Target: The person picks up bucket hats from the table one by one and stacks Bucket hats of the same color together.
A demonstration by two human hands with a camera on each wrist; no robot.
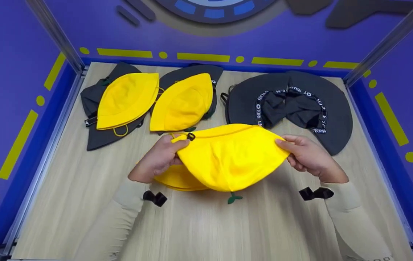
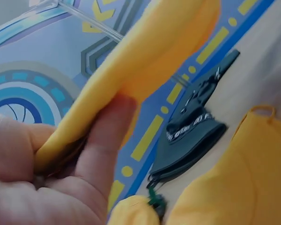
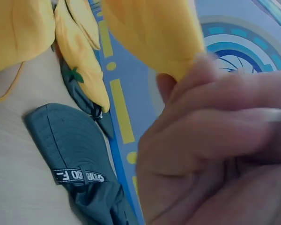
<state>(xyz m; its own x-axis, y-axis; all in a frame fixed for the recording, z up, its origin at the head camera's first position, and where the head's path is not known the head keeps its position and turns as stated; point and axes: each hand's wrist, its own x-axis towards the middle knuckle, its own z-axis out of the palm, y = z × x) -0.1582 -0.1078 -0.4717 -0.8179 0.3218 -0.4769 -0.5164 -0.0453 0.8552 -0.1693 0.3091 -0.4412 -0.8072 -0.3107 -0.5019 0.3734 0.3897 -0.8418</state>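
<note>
Both hands hold a yellow bucket hat (image 1: 235,159) up above the table, its crown hanging down with a green leaf sprout (image 1: 233,198) at the tip. The left hand (image 1: 161,156) pinches the brim at the left, beside a black cord toggle (image 1: 191,136). At the opposite end of the brim, the right hand (image 1: 306,154) grips between thumb and fingers. In the left wrist view, thumb and fingers close on the yellow cloth (image 2: 117,79). Partly hidden behind the held hat, another yellow hat (image 1: 181,177) lies on the table.
Two yellow hats (image 1: 128,99) (image 1: 186,103) lie on dark grey hats (image 1: 95,98) at the back left. A dark grey hat (image 1: 242,94) with a wide brim and lettered band lies folded at the back right. Blue-purple panels (image 1: 264,40) surround the wooden table (image 1: 206,228).
</note>
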